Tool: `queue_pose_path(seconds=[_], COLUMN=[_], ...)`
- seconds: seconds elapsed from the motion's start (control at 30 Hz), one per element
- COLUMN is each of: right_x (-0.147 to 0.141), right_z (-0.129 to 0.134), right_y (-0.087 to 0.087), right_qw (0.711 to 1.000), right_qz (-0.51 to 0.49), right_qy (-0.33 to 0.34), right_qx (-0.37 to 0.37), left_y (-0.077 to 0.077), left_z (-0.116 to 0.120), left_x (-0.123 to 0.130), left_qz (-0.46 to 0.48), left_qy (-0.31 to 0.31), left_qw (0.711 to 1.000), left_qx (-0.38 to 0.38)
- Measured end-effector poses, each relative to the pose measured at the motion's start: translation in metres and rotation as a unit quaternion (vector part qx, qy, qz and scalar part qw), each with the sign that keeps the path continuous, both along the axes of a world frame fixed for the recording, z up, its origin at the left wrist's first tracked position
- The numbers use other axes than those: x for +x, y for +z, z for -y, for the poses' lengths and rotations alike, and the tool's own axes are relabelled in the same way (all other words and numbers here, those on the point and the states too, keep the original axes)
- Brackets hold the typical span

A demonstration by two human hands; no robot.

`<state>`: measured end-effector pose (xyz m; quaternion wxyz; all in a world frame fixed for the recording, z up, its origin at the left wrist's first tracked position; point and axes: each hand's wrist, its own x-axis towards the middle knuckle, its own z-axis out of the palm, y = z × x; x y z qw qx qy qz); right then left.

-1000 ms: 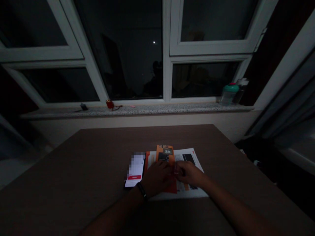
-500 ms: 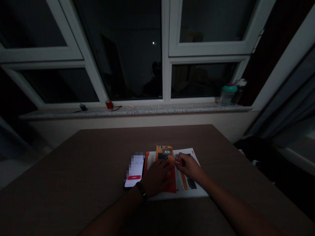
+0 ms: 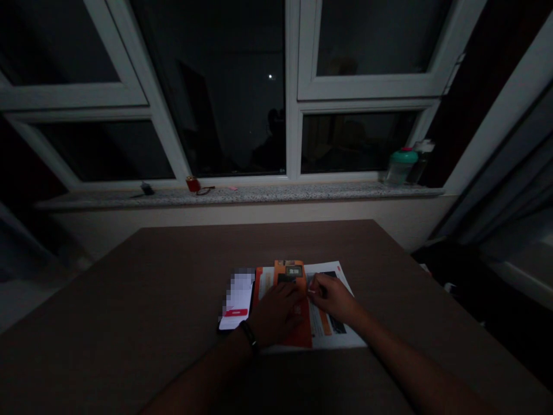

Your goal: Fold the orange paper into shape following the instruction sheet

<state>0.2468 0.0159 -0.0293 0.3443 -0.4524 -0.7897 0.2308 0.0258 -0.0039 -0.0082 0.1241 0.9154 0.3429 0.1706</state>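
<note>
Thin orange card folder [image 3: 305, 325] held flat on white printed sheet [image 3: 341, 340] by left hand [image 3: 274, 314], fingers together; small white piece [image 3: 310, 291] pinched by right hand [image 3: 330, 298]. Folder judged light, floppy: grip by edges.

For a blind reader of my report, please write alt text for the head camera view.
The left hand and right hand lie on an orange leaflet and a printed sheet on a brown table, beside a smartphone. A dark window is behind the table.
</note>
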Motion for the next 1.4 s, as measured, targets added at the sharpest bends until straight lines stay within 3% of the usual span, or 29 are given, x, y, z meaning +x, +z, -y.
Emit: queue_pose_path(seconds=[0.17, 0.43, 0.8, 0.97, 1.07, 1.3, 1.4], right_x=[0.002, 0.001, -0.001, -0.001, -0.001, -0.005, -0.006], right_z=[-0.002, -0.001, 0.002, -0.010, -0.014, -0.003, -0.002], right_y=[-0.003, -0.001, -0.002, -0.006, -0.009, -0.007, -0.003], right_qw=[1.000, 1.000, 0.993, 0.998, 0.998, 0.992, 0.992], right_qz=[-0.025, -0.016, 0.023, 0.034, 0.018, -0.002, 0.011], right_qy=[-0.017, -0.008, 0.113, 0.023, 0.008, 0.122, 0.119], right_qx=[-0.009, -0.024, 0.016, 0.057, 0.058, 0.019, 0.029], left_y=[-0.004, 0.010, 0.007, 0.001, 0.000, 0.001, 0.000], left_z=[0.000, 0.003, 0.001, -0.002, -0.002, -0.002, -0.002], left_x=[-0.001, 0.000, 0.000, -0.001, -0.001, -0.002, -0.001], left_qz=[0.020, -0.001, -0.007, 0.005, 0.009, 0.016, 0.017], left_qy=[0.000, 0.005, -0.014, -0.026, -0.019, -0.034, -0.028], left_qw=[1.000, 1.000, 1.000, 1.000, 1.000, 0.999, 0.999], left_qx=[0.010, -0.013, -0.023, -0.015, -0.014, -0.016, -0.014])
